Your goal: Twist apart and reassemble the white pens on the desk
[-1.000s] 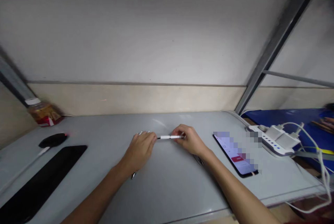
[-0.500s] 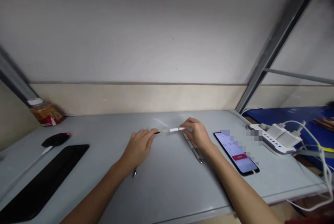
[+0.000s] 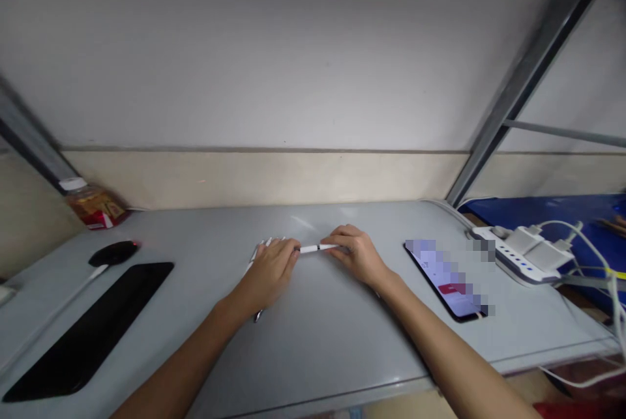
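A thin white pen (image 3: pixel 315 248) spans the gap between my two hands just above the grey table (image 3: pixel 317 334). My left hand (image 3: pixel 270 270) pinches its left end with fingers closed, and several more white pens stick out past its knuckles (image 3: pixel 261 248). My right hand (image 3: pixel 355 253) is closed on the pen's right end. A dark pen tip (image 3: pixel 257 317) peeks out from under my left wrist.
A phone (image 3: pixel 447 279) with a lit screen lies right of my right hand. Further right sits a white power strip (image 3: pixel 513 253) with chargers and cables. At the left are a black pad (image 3: pixel 92 328), a black mouse (image 3: pixel 113 253) and a jar (image 3: pixel 95 205) by the wall.
Half a second ago the pen was pulled apart with a dark tip showing; now the two parts are pushed together. Both hands have closed in toward each other, and the grey pens under my right forearm are hidden.
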Action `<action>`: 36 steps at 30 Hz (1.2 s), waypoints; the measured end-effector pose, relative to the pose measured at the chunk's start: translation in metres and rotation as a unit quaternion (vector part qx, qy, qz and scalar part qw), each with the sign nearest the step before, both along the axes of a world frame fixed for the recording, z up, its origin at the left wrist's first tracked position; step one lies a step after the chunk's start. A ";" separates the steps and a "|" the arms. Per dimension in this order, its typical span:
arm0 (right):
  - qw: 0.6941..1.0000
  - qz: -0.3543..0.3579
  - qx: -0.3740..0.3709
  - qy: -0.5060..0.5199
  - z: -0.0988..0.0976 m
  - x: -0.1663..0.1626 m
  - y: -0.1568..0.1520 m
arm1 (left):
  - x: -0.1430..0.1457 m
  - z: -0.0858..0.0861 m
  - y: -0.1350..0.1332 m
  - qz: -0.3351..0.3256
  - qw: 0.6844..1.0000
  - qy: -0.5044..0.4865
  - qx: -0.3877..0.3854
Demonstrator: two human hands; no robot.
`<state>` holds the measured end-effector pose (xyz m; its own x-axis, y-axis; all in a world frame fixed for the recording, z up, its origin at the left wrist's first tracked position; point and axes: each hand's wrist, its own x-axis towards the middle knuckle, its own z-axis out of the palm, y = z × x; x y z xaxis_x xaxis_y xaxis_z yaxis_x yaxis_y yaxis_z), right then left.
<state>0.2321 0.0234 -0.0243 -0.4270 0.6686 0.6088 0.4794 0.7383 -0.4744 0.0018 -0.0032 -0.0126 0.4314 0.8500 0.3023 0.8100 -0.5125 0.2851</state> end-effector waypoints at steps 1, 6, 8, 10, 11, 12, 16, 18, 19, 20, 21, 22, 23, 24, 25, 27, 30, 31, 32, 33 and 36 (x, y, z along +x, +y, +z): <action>1.000 0.004 -0.005 0.009 0.001 -0.001 -0.001 | 0.000 0.000 0.000 -0.006 1.000 0.005 0.003; 0.992 0.022 -0.106 0.064 0.010 -0.002 -0.005 | 0.000 0.004 0.000 -0.019 1.000 0.008 0.017; 0.982 0.021 -0.171 0.073 0.012 -0.002 -0.006 | 0.000 0.006 -0.001 -0.027 0.999 -0.002 0.020; 0.972 0.023 -0.221 0.070 0.014 -0.002 -0.007 | 0.000 0.007 -0.001 -0.034 0.999 -0.004 0.018; 0.968 0.028 -0.239 0.070 0.015 -0.001 -0.007 | 0.001 0.008 -0.002 -0.036 0.999 -0.003 0.015; 0.965 0.035 -0.251 0.071 0.016 0.000 -0.007 | 0.000 0.009 -0.002 -0.036 0.999 -0.002 0.013; 0.964 0.056 -0.245 0.090 0.018 0.003 -0.007 | 0.000 0.010 -0.001 -0.025 1.000 -0.006 0.006; 0.962 0.054 -0.257 0.078 0.017 0.005 -0.006 | -0.001 0.009 -0.001 -0.023 1.000 -0.007 0.005; 0.959 0.050 -0.272 0.066 0.016 0.006 -0.006 | -0.001 0.009 -0.001 -0.023 1.000 -0.005 0.005; 0.955 0.046 -0.287 0.054 0.015 0.006 -0.006 | -0.001 0.009 -0.001 -0.024 1.000 -0.003 0.006; 0.953 0.041 -0.298 0.049 0.015 0.006 -0.006 | -0.001 0.008 -0.001 -0.025 1.000 -0.001 0.008; 0.952 0.037 -0.300 0.050 0.014 0.006 -0.007 | -0.001 0.008 0.000 -0.026 1.000 0.000 0.011; 0.953 0.037 -0.294 0.057 0.014 0.006 -0.007 | -0.001 0.008 0.000 -0.026 1.000 0.001 0.014; 0.956 0.042 -0.283 0.066 0.014 0.006 -0.007 | -0.001 0.008 0.000 -0.026 1.000 0.001 0.017; 0.959 0.047 -0.269 0.072 0.015 0.006 -0.008 | -0.001 0.008 0.000 -0.026 1.000 0.003 0.017; 0.963 0.056 -0.256 0.062 0.016 0.005 -0.009 | -0.001 0.008 0.000 -0.027 1.000 0.005 0.015; 0.960 0.045 -0.277 0.022 0.017 0.005 -0.010 | -0.001 0.007 0.000 -0.034 0.999 0.003 0.012; 0.959 0.039 -0.281 0.018 0.018 0.005 -0.010 | -0.001 0.007 0.001 -0.037 0.999 0.002 0.013; 0.960 0.035 -0.279 0.022 0.018 0.004 -0.011 | -0.001 0.007 0.001 -0.039 0.999 0.001 0.013; 0.962 0.034 -0.270 0.033 0.019 0.004 -0.011 | -0.001 0.006 0.001 -0.041 0.999 0.001 0.012; 0.961 0.049 -0.264 0.058 0.020 0.004 -0.012 | -0.001 0.006 0.001 -0.041 0.999 -0.001 0.012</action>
